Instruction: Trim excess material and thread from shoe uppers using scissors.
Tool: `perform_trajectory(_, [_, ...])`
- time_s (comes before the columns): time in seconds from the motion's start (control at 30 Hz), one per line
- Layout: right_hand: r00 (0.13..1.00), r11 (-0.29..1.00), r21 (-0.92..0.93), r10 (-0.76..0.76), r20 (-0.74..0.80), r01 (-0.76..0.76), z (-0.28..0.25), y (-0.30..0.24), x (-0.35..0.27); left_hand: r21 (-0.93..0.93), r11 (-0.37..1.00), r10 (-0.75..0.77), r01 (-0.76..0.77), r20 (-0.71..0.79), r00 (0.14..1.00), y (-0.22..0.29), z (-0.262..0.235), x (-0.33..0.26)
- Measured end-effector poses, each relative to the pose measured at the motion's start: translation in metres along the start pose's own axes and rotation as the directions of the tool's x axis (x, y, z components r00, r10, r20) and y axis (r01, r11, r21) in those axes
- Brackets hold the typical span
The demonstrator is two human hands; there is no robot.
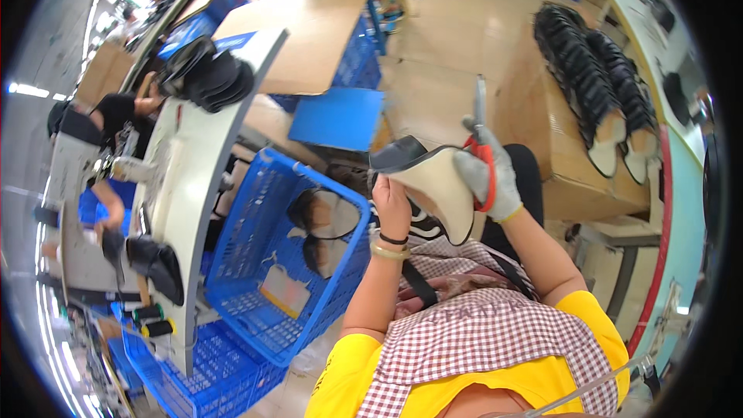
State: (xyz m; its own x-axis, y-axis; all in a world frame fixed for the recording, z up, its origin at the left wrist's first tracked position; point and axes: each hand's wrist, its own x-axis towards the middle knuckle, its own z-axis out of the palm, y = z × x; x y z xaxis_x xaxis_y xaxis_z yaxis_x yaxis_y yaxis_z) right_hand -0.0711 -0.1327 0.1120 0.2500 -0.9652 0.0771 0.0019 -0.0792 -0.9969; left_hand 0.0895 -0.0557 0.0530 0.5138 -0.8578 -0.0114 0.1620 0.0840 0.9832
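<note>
Two grips are clamped: left hand on a probably light, bendable shoe upper, best held by its edge, gloved right hand around red-handled scissors.

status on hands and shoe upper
Left hand gripping black-and-cream shoe upper. Right hand holding red-handled scissors. Nothing visibly blocking; blue basket at left.

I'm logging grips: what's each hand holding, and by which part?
Left hand: the upper, near its black end. Right hand: the scissors, by the red handles; whether it also grips the upper, I cannot tell.
</note>
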Motion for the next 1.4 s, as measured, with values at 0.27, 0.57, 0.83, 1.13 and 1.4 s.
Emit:
perform_trajectory(0.27, [0.830,0.781,-0.624,-0.362,-0.425,0.021,-0.116,0.044,0.062,-0.630,0.138,0.106,0.764,0.776,0.621,-0.077,0.040,0.006])
perform_trajectory(0.57, [0.978,0.531,-0.828,0.012,-0.207,-0.182,-0.139,0.084,0.069,0.276,0.961,-0.092,-0.034,0.432,0.897,-0.065,0.055,-0.035])
perform_trajectory(0.83, [0.955,0.492,-0.827,0.240,-0.173,-0.273,-0.126,0.073,0.091,0.480,0.857,-0.100,-0.189,0.513,0.853,-0.084,0.074,-0.052])
perform_trajectory(1.13, [0.901,0.837,-0.499,-0.016,-0.433,-0.225,-0.138,0.094,0.061,0.142,0.972,-0.232,0.185,0.496,0.837,-0.049,0.071,-0.012])
perform_trajectory(1.4, [0.831,0.822,-0.132,0.536,-0.146,-0.553,-0.143,0.013,-0.037,0.505,0.856,-0.108,-0.109,0.382,0.918,-0.038,0.086,-0.006])
